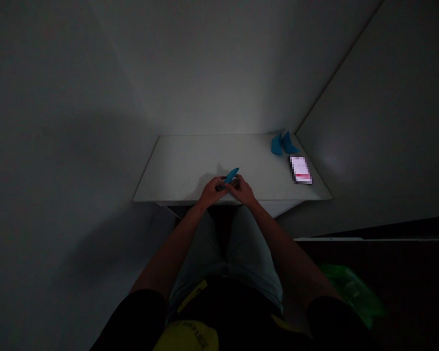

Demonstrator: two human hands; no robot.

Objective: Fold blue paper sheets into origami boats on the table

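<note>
Close to the table's front edge, a small piece of folded blue paper sticks up between my two hands. My left hand has its fingers closed on the paper's lower left side. From the other side, my right hand pinches it, thumb toward the left hand. The fingertips nearly meet, and they hide the paper's lower part. Two more folded blue paper shapes stand side by side at the table's back right corner.
The white table fits between walls at the back and right. A lit phone, its screen blurred out, lies at the right, in front of the paper shapes. Low on the right is a translucent green object. The scene is dim.
</note>
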